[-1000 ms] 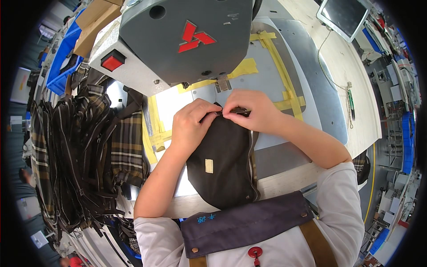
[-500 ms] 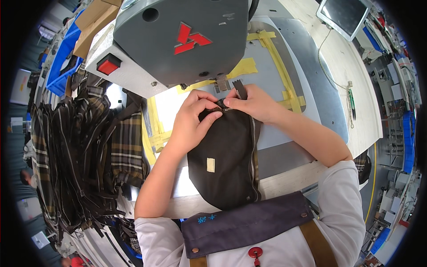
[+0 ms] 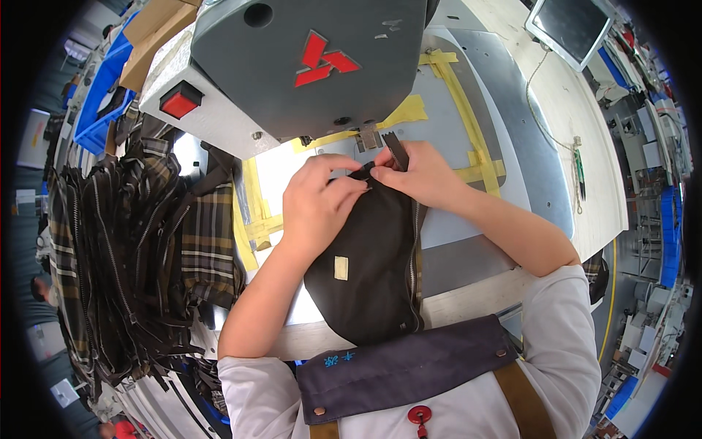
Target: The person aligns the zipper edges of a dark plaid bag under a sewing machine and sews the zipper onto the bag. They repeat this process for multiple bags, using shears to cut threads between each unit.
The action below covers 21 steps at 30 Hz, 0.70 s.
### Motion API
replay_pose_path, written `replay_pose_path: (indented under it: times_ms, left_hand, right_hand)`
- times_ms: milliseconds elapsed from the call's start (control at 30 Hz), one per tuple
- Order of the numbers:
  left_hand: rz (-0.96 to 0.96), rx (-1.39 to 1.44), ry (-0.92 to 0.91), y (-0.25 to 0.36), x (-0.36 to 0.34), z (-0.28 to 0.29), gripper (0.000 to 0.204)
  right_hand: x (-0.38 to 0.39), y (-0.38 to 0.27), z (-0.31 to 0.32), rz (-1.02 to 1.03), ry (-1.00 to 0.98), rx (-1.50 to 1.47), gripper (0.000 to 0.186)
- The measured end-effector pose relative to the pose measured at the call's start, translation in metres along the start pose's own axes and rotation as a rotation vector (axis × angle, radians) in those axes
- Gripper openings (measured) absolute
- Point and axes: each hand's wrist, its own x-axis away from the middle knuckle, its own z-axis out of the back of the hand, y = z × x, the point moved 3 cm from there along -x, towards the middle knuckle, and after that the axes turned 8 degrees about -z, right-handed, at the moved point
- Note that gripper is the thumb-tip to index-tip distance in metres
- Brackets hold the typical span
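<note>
A dark fabric piece [image 3: 365, 285] with a small cream patch [image 3: 341, 268] and a zipper along its right side lies on the worktable under the grey machine head [image 3: 307, 80]. My left hand [image 3: 325, 194] pinches the piece's top edge. My right hand [image 3: 413, 175] is closed on that edge too, with a dark zipper tape end [image 3: 395, 150] standing up from its fingers. Both sets of fingertips are close together, just in front of the small metal foot [image 3: 369, 139]. Exactly what lies between them is partly hidden.
Yellow-taped plate [image 3: 475, 132] around the work. Piled plaid and black zippered pieces [image 3: 131, 256] at left, blue bin [image 3: 95, 124] and cardboard boxes [image 3: 146, 44] behind. Red button [image 3: 179, 104] on the machine. Tablet [image 3: 563, 29] and green pen [image 3: 580, 168] at right. Co-worker's arm [image 3: 44, 291] far left.
My right hand has moved slightly up, and the zipper tape end now stands upright from its fingers. My left hand moved up, then slightly back down, still at the piece's top edge.
</note>
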Motion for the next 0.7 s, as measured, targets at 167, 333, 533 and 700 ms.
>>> replay_pose_path:
  times_ms: [167,333,533,700]
  left_hand:
    - [0.168,0.123,0.059,-0.001,-0.002,-0.004,0.014]
    - [0.437,0.323,-0.04,-0.008,0.002,-0.005,0.012]
    - [0.493,0.432,-0.041,-0.012,0.003,-0.002,0.012]
    - [0.445,0.429,-0.065,-0.012,0.002,-0.003,0.011]
  right_hand:
    - [0.005,0.003,-0.005,0.136,0.035,-0.028,0.02]
    - [0.007,0.002,-0.004,0.146,0.023,-0.024,0.023]
    - [0.002,0.006,-0.001,0.256,0.065,-0.157,0.02]
    - [0.012,-0.004,0.0,0.427,0.094,0.16,0.026]
